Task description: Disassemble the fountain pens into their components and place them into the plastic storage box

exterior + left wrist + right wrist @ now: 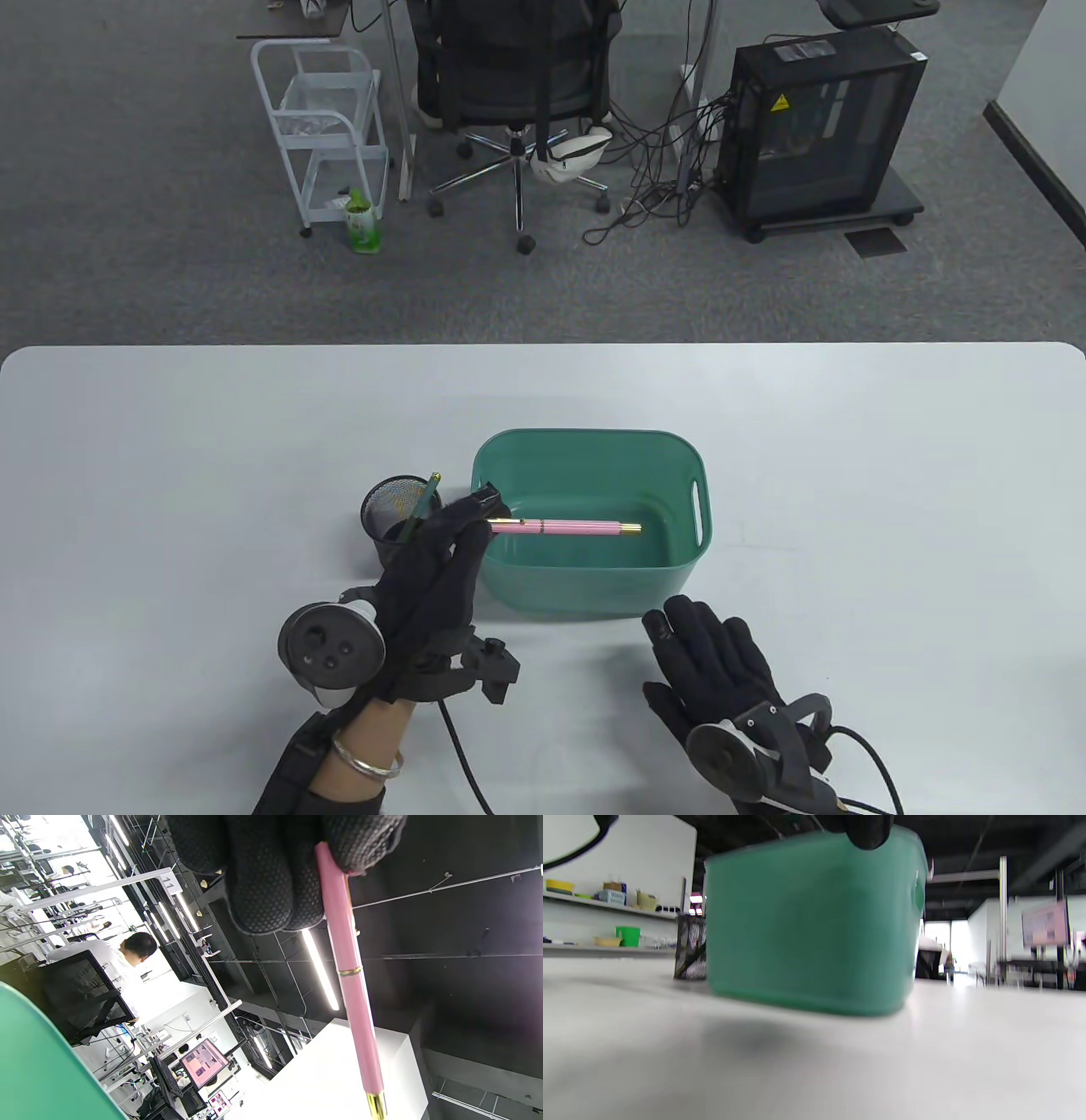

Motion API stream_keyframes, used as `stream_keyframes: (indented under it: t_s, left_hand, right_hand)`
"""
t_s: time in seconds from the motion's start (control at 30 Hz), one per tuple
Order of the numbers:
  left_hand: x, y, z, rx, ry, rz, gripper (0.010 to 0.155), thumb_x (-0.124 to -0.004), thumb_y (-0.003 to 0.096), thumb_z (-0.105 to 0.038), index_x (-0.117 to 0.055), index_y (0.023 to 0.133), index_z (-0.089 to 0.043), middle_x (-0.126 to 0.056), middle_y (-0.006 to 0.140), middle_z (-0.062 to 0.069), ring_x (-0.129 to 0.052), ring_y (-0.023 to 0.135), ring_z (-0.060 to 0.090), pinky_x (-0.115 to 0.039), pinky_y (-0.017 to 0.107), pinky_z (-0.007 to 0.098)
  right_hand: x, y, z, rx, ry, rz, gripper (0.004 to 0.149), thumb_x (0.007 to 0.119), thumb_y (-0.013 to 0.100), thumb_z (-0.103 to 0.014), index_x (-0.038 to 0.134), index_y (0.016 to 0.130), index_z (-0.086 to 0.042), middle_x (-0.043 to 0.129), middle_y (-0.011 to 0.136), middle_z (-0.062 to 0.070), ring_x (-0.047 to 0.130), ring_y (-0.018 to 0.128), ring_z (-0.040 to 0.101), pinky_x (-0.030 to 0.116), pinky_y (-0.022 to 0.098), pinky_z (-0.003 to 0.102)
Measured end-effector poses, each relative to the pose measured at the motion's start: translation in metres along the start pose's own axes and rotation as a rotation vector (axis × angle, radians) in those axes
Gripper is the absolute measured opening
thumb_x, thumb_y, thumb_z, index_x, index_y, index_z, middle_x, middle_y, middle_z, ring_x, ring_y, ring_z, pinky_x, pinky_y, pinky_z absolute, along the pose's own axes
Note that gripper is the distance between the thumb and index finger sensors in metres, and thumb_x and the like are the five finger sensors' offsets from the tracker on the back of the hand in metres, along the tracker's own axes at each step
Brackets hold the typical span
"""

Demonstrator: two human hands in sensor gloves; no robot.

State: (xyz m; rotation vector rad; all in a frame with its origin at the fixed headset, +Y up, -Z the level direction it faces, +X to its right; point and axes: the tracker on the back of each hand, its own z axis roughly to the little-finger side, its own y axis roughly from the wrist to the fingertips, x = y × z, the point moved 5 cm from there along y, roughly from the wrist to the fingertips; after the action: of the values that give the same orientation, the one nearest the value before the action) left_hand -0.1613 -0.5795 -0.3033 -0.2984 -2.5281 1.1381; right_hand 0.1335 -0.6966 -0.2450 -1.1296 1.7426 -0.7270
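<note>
My left hand (454, 531) pinches one end of a pink fountain pen (568, 528) with gold trim and holds it level above the green plastic storage box (679, 577). The left wrist view shows the same pink pen (348, 976) running down from my gloved fingers (271, 874), with the green box (38, 1069) at the lower left. My right hand (713, 662) lies flat on the table just in front of the box, fingers straight, holding nothing. From the right wrist, the box (814, 925) fills the middle of the view, a fingertip (867, 832) hanging at the top.
A black mesh pen cup (394, 518) stands left of the box with a green pen (424, 505) leaning in it. The white table (170, 475) spreads wide on both sides. Beyond its far edge are an office chair (509, 93), a white cart (327, 127) and a computer case (819, 127).
</note>
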Motion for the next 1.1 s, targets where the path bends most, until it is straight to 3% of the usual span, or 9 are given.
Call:
stream_keyframes:
  t_s: [0.13,0.43,0.57,0.77,0.93,1.1]
  left_hand:
    - [-0.002,0.000,0.002,0.008,-0.015,0.009,0.040,-0.070,0.0677,-0.032,-0.083,0.100,-0.014,-0.099,0.089,0.006,-0.100,0.074,0.022,-0.071,0.074,0.044]
    - [-0.008,-0.002,-0.001,-0.004,-0.023,0.031,0.040,-0.070,0.0678,-0.032,-0.083,0.101,-0.014,-0.099,0.089,0.006,-0.100,0.074,0.022,-0.071,0.074,0.044]
    - [-0.012,-0.003,-0.001,0.002,-0.043,0.047,0.040,-0.069,0.0678,-0.032,-0.083,0.101,-0.014,-0.099,0.089,0.006,-0.100,0.074,0.022,-0.071,0.074,0.043]
    - [-0.019,-0.004,-0.001,0.012,-0.099,0.068,0.040,-0.069,0.0679,-0.032,-0.082,0.101,-0.014,-0.099,0.089,0.006,-0.099,0.074,0.022,-0.071,0.075,0.043]
    - [-0.024,-0.005,-0.002,0.006,-0.108,0.087,0.040,-0.069,0.0679,-0.032,-0.082,0.101,-0.014,-0.099,0.089,0.006,-0.099,0.074,0.022,-0.071,0.075,0.043]
    - [-0.030,-0.006,0.002,0.015,-0.108,0.108,0.040,-0.069,0.0678,-0.032,-0.083,0.101,-0.014,-0.099,0.090,0.006,-0.099,0.075,0.022,-0.071,0.075,0.044]
  right_hand:
    - [-0.041,0.003,-0.004,-0.034,0.002,0.209,0.063,0.056,0.057,-0.052,0.053,0.113,-0.024,0.052,0.118,0.008,0.068,0.103,0.026,0.052,0.079,0.050]
    - [-0.102,0.040,0.002,0.067,0.121,0.377,0.067,0.058,0.058,-0.055,0.046,0.117,-0.026,0.048,0.120,0.008,0.065,0.106,0.027,0.049,0.080,0.052]
    - [-0.105,0.061,0.001,0.070,0.180,0.339,0.070,0.061,0.057,-0.056,0.042,0.118,-0.028,0.057,0.118,0.007,0.075,0.100,0.025,0.056,0.078,0.052]
    - [-0.099,0.078,0.007,0.110,0.249,0.267,0.069,0.068,0.056,-0.055,0.050,0.117,-0.027,0.068,0.113,0.007,0.083,0.093,0.023,0.061,0.075,0.051]
    - [-0.095,0.079,0.008,0.082,0.264,0.278,0.057,0.070,0.056,-0.051,0.066,0.109,-0.028,0.083,0.099,0.002,0.091,0.079,0.017,0.066,0.072,0.048]
    - [-0.089,0.081,0.010,0.059,0.276,0.222,0.048,0.069,0.057,-0.045,0.073,0.103,-0.029,0.086,0.091,0.000,0.092,0.071,0.014,0.067,0.070,0.046]
